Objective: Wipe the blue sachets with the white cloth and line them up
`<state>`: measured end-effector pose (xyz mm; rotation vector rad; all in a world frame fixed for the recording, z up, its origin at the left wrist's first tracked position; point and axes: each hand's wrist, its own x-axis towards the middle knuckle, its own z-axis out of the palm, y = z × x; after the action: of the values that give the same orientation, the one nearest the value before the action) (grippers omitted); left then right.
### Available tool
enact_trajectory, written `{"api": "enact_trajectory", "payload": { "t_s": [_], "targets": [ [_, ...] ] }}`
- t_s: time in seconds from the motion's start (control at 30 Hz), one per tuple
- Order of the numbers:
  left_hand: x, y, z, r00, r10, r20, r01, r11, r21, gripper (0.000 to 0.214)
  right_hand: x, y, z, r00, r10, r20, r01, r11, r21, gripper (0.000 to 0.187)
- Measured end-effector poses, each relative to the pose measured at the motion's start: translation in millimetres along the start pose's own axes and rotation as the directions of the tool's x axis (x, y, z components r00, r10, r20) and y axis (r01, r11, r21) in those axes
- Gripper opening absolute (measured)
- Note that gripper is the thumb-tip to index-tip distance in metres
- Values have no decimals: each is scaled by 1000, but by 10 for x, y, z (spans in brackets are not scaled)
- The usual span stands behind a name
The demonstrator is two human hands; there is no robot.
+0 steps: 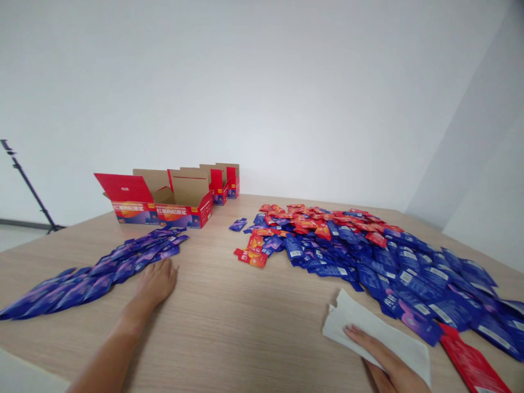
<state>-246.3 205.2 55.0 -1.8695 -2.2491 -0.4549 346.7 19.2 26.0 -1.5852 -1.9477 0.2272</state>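
My left hand (158, 281) rests on the wooden table, fingers apart and nothing visible in them. Just beyond its fingertips lie overlapping rows of blue-purple pouches (110, 267), and I cannot tell whether the hand touches them. In my right hand (387, 357) is a folded white cloth (368, 322), gripped between the thumb and the fingers, which are partly hidden beneath it. Right beside the cloth spreads a large pile of blue pouches (413, 278). A red pouch (470, 360) lies near the right hand at the front edge of the view.
Open red cartons (178, 214) stand in a line at the back left. Red-orange pouches (309, 222) cover the far part of the pile, with a few red ones (251, 256) at its left edge. One blue pouch (238, 224) lies apart. A black stand (30, 188) is at far left.
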Motion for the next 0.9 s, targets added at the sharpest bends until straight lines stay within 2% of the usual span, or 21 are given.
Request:
{"api": "enact_trajectory", "payload": {
  "t_s": [0.1, 0.17, 0.23, 0.3, 0.37, 0.43, 0.47, 0.53, 0.6, 0.73, 0.9],
  "targets": [
    [-62, 90, -54, 997, -53, 48, 52, 998, 23, 41, 4, -155, -20, 999, 43, 7, -43, 999, 17, 43],
    [-162, 197, -95, 996, -60, 72, 60, 998, 15, 38, 36, -305, -118, 995, 82, 54, -85, 994, 63, 44],
    [-306, 353, -115, 997, -22, 77, 24, 999, -26, 47, 110, -412, -282, 987, 124, 106, -138, 982, 132, 44],
    [-477, 557, -109, 996, 57, 64, -51, 994, -92, 60, 221, -398, -468, 980, 183, 72, -192, 971, 146, 45],
    [-662, 798, -94, 990, 135, 42, -126, 979, -159, 68, 341, -240, -624, 968, 239, -73, -239, 971, 4, 46],
    [-848, 1054, -92, 981, 192, 23, -182, 957, -224, 69, 433, 10, -721, 944, 268, -195, -311, 920, -240, 43],
    [-937, 1178, -103, 975, 223, 10, -212, 940, -266, 66, 463, 141, -747, 936, 278, -216, -336, 891, -305, 41],
    [-1092, 1395, -150, 962, 265, -65, -265, 851, -453, 59, 491, 370, -765, 926, 307, -221, -371, 848, -379, 40],
    [-1204, 1556, -217, 954, 288, -87, -285, 772, -569, 53, 492, 522, -762, 918, 337, -207, -394, 826, -402, 41],
    [-1307, 1714, -320, 948, 303, -102, -294, 703, -647, 46, 487, 634, -768, 908, 373, -192, -419, 796, -437, 47],
    [-1375, 1817, -368, 940, 332, -79, -287, 642, -711, 41, 504, 718, -854, 910, 390, -143, -413, 812, -413, 53]
  ]
}}
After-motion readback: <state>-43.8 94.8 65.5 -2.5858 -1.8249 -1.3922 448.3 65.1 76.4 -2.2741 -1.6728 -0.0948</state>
